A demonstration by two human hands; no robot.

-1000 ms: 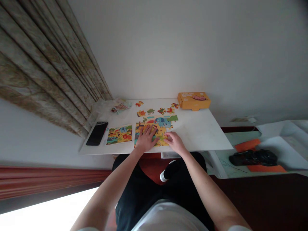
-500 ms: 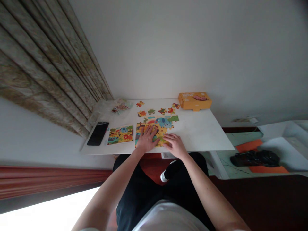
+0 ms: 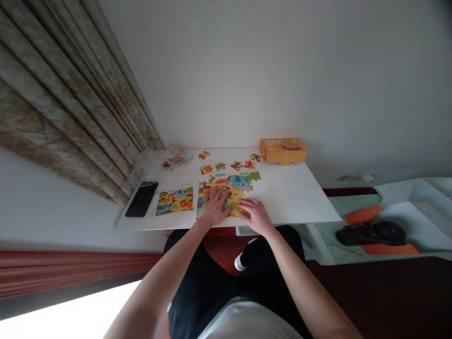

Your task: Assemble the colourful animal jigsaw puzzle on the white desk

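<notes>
A partly joined jigsaw puzzle (image 3: 237,193) with a bright animal picture lies near the table's front edge. My left hand (image 3: 213,207) rests flat on its middle, fingers spread, covering part of the picture. At the puzzle's lower right edge is my right hand (image 3: 257,215), its fingers stretched out over the border and its thumb apart. No piece shows in either hand. An elephant section (image 3: 238,181) runs along the puzzle's top. Several loose puzzle pieces (image 3: 236,165) lie behind it. Left of the puzzle is a picture card (image 3: 174,201) with the animal scene.
A black phone (image 3: 141,199) lies at the left of the white table (image 3: 293,197). Behind it is a clear plastic bag (image 3: 151,160). An orange puzzle box (image 3: 283,151) stands at the back right. A curtain (image 3: 88,89) hangs to the left; a black object (image 3: 370,233) lies on a lower surface at right.
The view has shifted slightly. Both hands stay on the puzzle, with the right hand's fingers a little more bent. No piece has visibly changed place.
</notes>
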